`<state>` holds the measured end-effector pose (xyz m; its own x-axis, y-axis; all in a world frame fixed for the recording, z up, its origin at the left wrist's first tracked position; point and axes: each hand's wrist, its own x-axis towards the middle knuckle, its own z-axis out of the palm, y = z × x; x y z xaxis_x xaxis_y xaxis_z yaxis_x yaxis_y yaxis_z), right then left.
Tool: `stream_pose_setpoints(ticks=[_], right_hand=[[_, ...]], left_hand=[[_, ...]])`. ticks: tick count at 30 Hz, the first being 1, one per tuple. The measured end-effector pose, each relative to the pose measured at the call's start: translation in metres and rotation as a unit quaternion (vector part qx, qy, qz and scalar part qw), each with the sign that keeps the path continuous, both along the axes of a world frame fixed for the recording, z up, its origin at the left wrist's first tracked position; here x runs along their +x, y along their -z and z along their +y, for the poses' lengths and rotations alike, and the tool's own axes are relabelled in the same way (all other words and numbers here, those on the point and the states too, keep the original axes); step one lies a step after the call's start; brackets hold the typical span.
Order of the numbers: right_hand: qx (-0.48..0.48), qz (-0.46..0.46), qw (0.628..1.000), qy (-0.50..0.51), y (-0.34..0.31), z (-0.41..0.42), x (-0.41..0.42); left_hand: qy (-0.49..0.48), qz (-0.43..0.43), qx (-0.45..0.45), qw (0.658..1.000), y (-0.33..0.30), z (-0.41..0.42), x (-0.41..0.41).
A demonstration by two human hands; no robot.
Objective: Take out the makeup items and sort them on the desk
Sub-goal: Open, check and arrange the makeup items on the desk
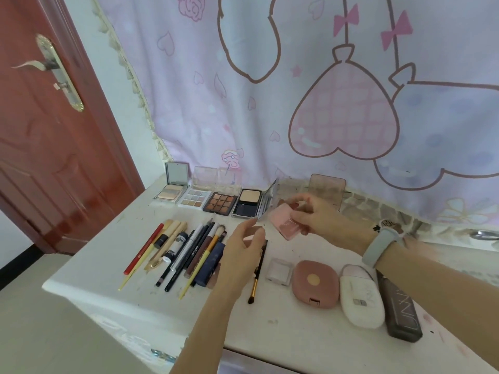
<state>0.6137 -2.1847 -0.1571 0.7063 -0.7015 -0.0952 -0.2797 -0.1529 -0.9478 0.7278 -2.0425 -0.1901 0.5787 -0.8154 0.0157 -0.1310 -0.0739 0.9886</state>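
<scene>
My right hand [318, 218] holds a small pink compact [283, 221] above the white desk [89, 268], its clear lid swung open to the left. My left hand [243, 255] hovers just below and left of it with loosely curled fingers, holding nothing. Several open palettes [220, 203] stand in a row along the back of the desk. Pencils, brushes and tubes [183, 252] lie side by side at the left. A black brush [258, 273] lies near my left hand.
At the front right lie a small clear square case [279, 269], a round pink compact [314, 283], a white oval case [360, 298] and a dark grey box [402, 311]. A pink curtain [297, 90] hangs behind; a red door [40, 130] stands at left.
</scene>
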Motion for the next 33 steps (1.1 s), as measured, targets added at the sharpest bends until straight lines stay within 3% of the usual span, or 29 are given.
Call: stream_pose_setpoints(ticks=[2,4,7,15,19,22,25,33], right_hand=[[0.087,-0.071,0.994,0.006,-0.011,0.009,-0.002],[0.086,-0.085,0.993,-0.004,-0.015,0.022,-0.003],[0.051,-0.074,0.996,-0.006,-0.017,0.038,-0.004],[-0.121,0.000,0.990,-0.079,-0.027,0.052,-0.007],[-0.280,0.032,0.952,-0.119,-0.031,0.054,-0.012],[-0.390,0.046,0.910,-0.134,-0.023,0.053,-0.015],[-0.426,0.047,0.893,-0.134,-0.016,0.053,-0.018],[-0.460,0.083,0.871,-0.152,-0.008,0.047,-0.026]], left_hand=[[0.052,0.143,-0.046,0.987,-0.004,0.001,-0.002],[0.102,0.237,-0.112,0.960,-0.006,0.002,-0.003],[0.123,0.311,-0.167,0.927,-0.007,0.004,-0.002],[0.137,0.313,-0.221,0.914,-0.011,0.007,0.005],[0.131,0.243,-0.208,0.938,-0.015,0.004,0.000],[0.086,0.260,-0.195,0.942,-0.013,0.005,-0.007],[0.036,0.363,-0.181,0.913,-0.008,0.004,-0.010],[0.040,0.403,-0.142,0.903,-0.003,0.003,-0.019]])
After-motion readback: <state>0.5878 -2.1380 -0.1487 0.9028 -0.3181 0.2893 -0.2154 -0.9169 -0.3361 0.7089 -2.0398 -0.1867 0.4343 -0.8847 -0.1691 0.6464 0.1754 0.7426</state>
